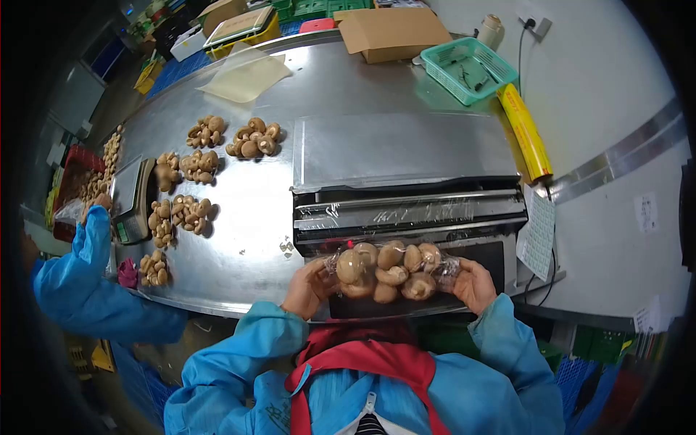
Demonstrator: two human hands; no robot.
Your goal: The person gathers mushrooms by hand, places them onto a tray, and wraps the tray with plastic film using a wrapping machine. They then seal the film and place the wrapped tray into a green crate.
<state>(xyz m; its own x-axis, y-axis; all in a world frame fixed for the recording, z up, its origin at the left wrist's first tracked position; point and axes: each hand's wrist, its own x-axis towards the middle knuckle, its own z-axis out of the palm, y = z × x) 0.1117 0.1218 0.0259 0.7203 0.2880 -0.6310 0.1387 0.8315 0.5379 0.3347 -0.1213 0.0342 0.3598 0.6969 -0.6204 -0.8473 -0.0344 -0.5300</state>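
Brown mushrooms wrapped in clear film form a long pack [391,272] above the dark front plate of the wrapping machine [409,214]. My left hand [309,288] grips the pack's left end, its fingers on the film. At the right end, my right hand [474,285] holds the gathered film in the same way. Both thumbs rest near the ends of the pack. The machine's metal bars lie just beyond the pack, with scraps of film on them.
Several mushroom piles [198,166] lie on the steel table [319,80] at the left, beside a scale [134,203]. A co-worker's blue sleeve [87,268] reaches in there. Farther back are a cardboard box [391,32], a green basket [467,71] and a yellow roll [525,134].
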